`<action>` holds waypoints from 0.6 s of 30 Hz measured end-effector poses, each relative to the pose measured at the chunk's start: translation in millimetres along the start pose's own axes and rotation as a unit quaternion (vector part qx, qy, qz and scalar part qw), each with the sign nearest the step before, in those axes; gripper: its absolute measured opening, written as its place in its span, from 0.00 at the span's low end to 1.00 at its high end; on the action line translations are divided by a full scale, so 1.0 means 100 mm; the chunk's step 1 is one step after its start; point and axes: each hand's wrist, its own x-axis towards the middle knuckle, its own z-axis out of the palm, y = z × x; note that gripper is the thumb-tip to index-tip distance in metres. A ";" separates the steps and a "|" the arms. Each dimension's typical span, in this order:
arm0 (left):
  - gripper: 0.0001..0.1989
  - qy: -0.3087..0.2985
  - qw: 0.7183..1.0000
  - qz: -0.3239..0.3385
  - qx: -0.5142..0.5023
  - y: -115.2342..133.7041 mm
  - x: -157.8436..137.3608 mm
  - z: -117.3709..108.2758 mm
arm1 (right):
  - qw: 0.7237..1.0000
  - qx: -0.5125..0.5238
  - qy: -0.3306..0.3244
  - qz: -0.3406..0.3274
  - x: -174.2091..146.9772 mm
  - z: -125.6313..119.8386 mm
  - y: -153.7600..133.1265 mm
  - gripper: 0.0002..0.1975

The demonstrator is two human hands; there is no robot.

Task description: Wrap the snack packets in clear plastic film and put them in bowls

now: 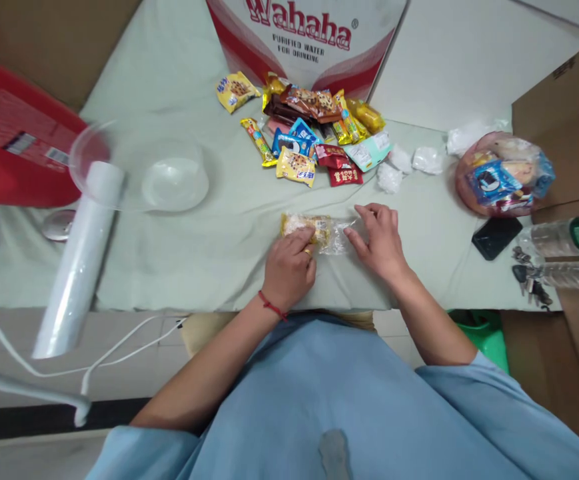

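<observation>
A yellow snack packet (322,229) lies at the front of the table, with clear plastic wrap (339,239) around it and stretching out to the right. My left hand (292,265) rests over the packet's left part, its fingers bent and pressing it down on the cloth. At the loose right end of the wrap is my right hand (380,241). Its thumb and forefinger are apart, the thumb tip at the film's edge. Part of the packet is hidden under my left fingers.
Behind lies a pile of wrapped snacks (309,127) before a Wahaha carton (309,40). Crumpled plastic balls (389,177) and a filled bowl (469,190) are right, near a phone (496,238), keys and bottles. Left are a film roll (79,260) and a clear tub (134,193).
</observation>
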 end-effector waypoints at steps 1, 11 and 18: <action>0.16 -0.005 1.000 0.001 0.011 0.01 -0.01 -0.01 | 0.999 -0.032 -0.002 0.024 0.01 0.02 0.03 0.22; 0.19 -0.035 0.998 0.018 0.058 0.07 0.01 -0.09 | 0.991 -0.053 -0.116 -0.033 0.58 -0.03 -0.69 0.09; 0.18 -0.062 0.992 0.042 0.098 0.10 -0.12 -0.23 | 0.965 -0.112 -0.225 -0.074 0.77 0.45 -1.19 0.15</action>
